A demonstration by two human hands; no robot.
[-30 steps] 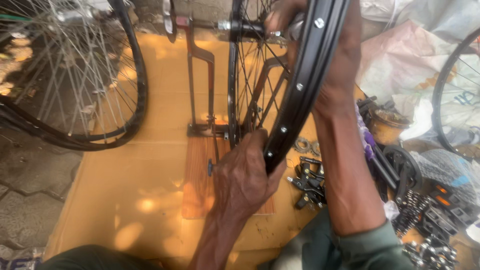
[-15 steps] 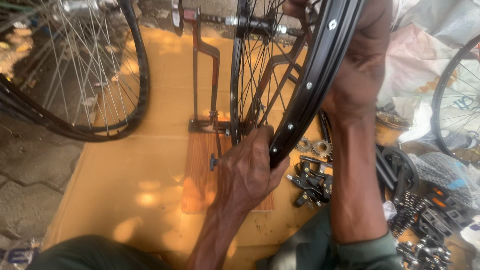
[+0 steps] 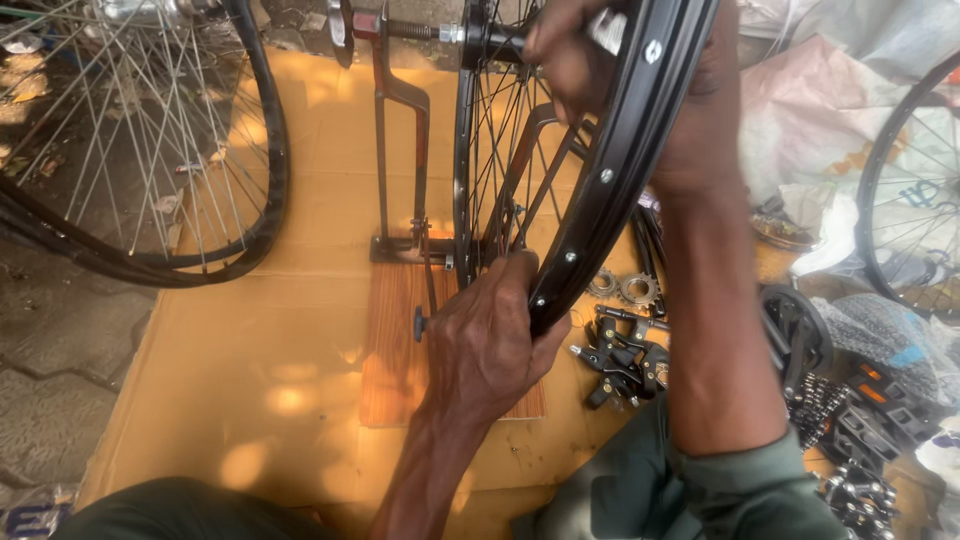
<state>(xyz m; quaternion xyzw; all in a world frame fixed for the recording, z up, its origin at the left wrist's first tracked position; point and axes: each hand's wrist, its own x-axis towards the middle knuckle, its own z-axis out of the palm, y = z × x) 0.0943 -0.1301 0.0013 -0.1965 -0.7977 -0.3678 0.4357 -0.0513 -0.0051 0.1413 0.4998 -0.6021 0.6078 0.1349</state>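
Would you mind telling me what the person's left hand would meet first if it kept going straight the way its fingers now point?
The left hand already grips the black wheel rim, fingers pointing up and away. Going straight on, it would probably meet the spokes just inside the rim, though depth is hard to judge here.

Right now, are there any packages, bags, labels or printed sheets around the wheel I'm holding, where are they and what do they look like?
Plastic bags: upper right behind the black rim, crumpled, whitish and pink with faint orange print.
Cardboard sheet: flat on the ground under the wooden stand base, tan.
Printed scrap: bottom left corner, pale with dark lettering, mostly cut off.
No screens or signs show.
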